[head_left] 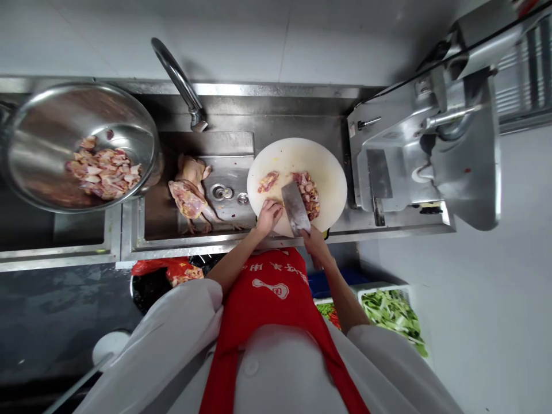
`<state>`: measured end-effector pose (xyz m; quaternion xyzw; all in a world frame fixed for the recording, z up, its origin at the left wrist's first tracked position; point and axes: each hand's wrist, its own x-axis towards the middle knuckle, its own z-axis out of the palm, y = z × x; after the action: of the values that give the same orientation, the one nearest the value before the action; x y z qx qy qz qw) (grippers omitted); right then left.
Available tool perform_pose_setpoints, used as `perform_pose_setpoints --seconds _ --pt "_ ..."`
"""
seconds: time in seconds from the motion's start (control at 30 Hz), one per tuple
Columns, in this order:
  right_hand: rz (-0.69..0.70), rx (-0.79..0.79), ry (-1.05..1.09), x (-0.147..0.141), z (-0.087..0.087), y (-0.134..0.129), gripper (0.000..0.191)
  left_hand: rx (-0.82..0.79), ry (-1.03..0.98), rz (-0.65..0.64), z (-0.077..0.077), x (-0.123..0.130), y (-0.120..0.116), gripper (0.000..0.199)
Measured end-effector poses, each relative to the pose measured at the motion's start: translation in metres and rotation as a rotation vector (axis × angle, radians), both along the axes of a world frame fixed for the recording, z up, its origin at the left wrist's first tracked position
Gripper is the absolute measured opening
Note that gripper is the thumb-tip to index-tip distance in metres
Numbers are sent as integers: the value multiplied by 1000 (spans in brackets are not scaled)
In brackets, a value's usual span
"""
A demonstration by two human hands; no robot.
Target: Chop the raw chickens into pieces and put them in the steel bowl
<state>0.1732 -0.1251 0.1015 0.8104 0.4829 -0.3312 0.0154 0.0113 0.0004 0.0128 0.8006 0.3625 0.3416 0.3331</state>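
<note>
Apron (271,279) nearest us, we had our right hand (317,244) closed round the handle of a cleaver (295,208), while our left hand (269,214) lay loosely curled beside the blade, whether gripping anything we could not tell. Just beyond, chopped meat (309,192) lay beside the blade on our round white board (331,172), a separate piece (268,181) to its left. Farther off, we saw a plucked bird (190,198) in the sink (239,164) and a tap (181,81) behind
</note>
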Motion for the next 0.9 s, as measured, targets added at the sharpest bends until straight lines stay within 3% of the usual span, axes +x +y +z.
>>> perform_pose_setpoints --seconds 0.1,0.2,0.3,0.43,0.5,0.6,0.73,0.8,0.9 --pt "0 31 -86 -2 8 -5 33 -13 -27 158 11 -10 22 17" --pt "87 47 -78 -10 17 -9 35 -52 53 364 20 -16 65 25" --pt "199 -13 9 -15 18 -15 28 -121 225 220 24 -11 106 27" --pt "82 -30 -17 -8 6 -16 25 -344 376 99 31 -5 132 15" --pt "-5 -24 -59 0 3 -13 27 -342 338 84 37 -7 131 16" --pt "-66 -21 -84 11 2 -9 29 -98 217 -43 42 -19 114 21" --pt "-44 -45 -103 17 7 -6 31 82 214 -264 32 -41 77 26" --pt "-5 -38 -119 13 12 -3 32 82 225 -257 26 -52 62 31" --pt "44 23 -124 -5 22 9 34 81 183 -126 22 -67 50 34"
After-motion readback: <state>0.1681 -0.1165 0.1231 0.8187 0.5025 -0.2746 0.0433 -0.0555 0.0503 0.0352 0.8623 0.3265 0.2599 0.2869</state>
